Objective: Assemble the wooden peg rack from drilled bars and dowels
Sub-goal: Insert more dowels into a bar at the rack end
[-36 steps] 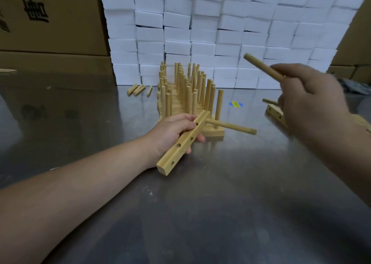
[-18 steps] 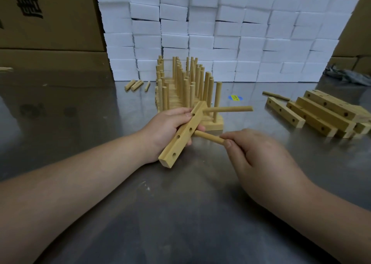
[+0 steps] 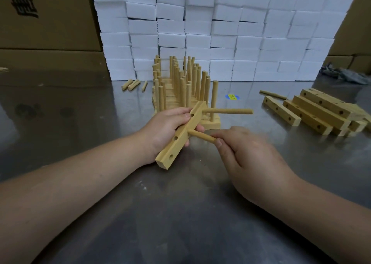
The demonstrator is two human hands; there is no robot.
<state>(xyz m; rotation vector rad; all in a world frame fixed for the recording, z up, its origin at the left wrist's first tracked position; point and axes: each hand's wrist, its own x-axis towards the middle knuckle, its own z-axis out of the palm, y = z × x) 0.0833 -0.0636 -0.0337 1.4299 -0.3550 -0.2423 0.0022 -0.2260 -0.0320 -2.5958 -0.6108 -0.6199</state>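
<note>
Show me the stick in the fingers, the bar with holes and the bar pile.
dowel (image 3: pixel 200 135): head view, its bare middle.
drilled bar (image 3: pixel 174 147): head view, face between lower holes.
pile of bars (image 3: pixel 321 112): head view, top of a middle bar.

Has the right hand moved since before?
Yes. The right hand, pinching a dowel, came down and left, from the pile of drilled bars to the bar in the left hand.

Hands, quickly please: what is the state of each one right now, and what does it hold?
Left hand: closed, gripping the drilled bar.
Right hand: closed, pinching a dowel whose tip meets the bar.
</note>
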